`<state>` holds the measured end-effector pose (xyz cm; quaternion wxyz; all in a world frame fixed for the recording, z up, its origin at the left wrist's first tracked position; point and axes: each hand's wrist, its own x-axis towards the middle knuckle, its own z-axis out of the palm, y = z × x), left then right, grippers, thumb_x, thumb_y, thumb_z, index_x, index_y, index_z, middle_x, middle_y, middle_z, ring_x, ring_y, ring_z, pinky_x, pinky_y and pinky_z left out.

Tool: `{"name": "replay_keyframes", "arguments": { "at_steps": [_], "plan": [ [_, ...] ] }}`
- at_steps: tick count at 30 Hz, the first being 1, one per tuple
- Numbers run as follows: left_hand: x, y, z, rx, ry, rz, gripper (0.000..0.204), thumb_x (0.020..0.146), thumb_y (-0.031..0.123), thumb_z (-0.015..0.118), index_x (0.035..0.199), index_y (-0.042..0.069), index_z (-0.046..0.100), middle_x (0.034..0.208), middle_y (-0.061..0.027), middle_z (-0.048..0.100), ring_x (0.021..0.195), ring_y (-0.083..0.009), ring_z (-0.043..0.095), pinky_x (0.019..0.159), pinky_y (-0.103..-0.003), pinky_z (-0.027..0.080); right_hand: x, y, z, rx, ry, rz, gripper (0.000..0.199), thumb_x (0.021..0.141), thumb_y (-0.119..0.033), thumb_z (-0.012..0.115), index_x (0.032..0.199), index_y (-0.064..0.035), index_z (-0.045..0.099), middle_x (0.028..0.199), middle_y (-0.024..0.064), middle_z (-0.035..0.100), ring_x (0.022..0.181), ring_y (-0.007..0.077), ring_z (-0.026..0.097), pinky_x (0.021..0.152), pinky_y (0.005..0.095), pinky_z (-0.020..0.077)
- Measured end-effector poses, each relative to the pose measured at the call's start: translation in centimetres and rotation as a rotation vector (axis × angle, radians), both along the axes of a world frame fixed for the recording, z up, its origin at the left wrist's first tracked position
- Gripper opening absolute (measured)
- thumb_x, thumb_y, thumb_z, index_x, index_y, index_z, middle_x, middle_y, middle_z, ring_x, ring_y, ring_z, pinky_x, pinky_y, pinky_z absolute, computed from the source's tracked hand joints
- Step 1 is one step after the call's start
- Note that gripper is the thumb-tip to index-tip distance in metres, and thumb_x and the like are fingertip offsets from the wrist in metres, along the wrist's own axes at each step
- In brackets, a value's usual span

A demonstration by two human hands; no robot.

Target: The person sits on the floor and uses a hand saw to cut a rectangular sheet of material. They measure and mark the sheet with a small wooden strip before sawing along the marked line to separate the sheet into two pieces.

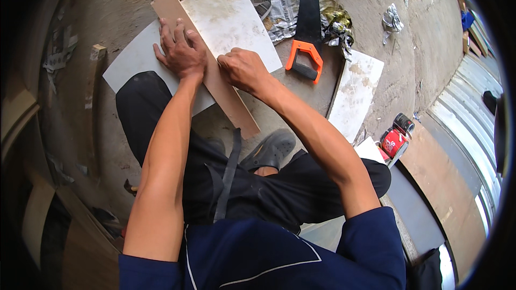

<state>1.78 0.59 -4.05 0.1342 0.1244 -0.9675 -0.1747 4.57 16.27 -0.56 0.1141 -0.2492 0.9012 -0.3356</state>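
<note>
A navy-blue shirt (252,255) is being worn — its short sleeves (373,247) being cut loose, its fabric being crossed by thin white lines (269,274). Black trousers (279,188) are being worn below — a flat dark strap (230,177) being seen over them — with a grey, perforated clog (275,147).

Fisheye view from head height, facing down, near left hand (185,55) and right hand (244,70)
</note>
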Motion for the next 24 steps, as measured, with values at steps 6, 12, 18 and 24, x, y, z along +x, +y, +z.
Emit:
{"name": "replay_keyframes", "arguments": {
  "at_steps": [6,12,18,24],
  "plan": [
    [0.0,0.0,0.1,0.001,-0.015,0.012,0.039,0.089,0.033,0.046,0.122,0.019,0.06,0.147,-0.0106,0.039,0.135,-0.026,0.039,0.111,-0.055,0.019,3.1,1.1,1.0,0.012,-0.039,-0.008,0.005,0.071,-0.004,0.056,0.075,-0.0041,0.054,0.07,0.0102,0.061,0.074,0.0302,0.06,0.062,0.0418,0.0503],
    [0.1,0.0,-0.1,-0.006,-0.002,0.013,0.039,0.09,0.035,0.045,0.123,0.02,0.059,0.147,-0.0104,0.039,0.135,-0.026,0.039,0.111,-0.054,0.019,5.0,1.4,1.1,0.101,-0.049,0.004,0.008,0.071,-0.004,0.057,0.079,-0.0042,0.055,0.074,0.0085,0.062,0.079,0.0284,0.06,0.065,0.0399,0.0517],
    [0.1,0.0,-0.2,-0.013,-0.017,0.017,0.039,0.09,0.035,0.046,0.123,0.02,0.059,0.147,-0.0102,0.039,0.134,-0.0244,0.04,0.112,-0.053,0.019,6.5,1.8,1.5,0.137,-0.071,-0.033,0.008,0.072,-0.005,0.057,0.08,-0.0036,0.055,0.075,0.009,0.062,0.079,0.0285,0.06,0.065,0.0401,0.0516],
    [0.0,0.1,0.0,-0.026,-0.014,0.016,0.039,0.09,0.035,0.048,0.124,0.019,0.059,0.147,-0.0103,0.04,0.134,-0.024,0.04,0.112,-0.052,0.02,8.1,1.9,1.2,0.065,-0.07,-0.143,0.004,0.074,-0.005,0.055,0.077,-0.0033,0.055,0.071,0.0103,0.061,0.074,0.0301,0.06,0.063,0.0413,0.0512]
  ]
}}
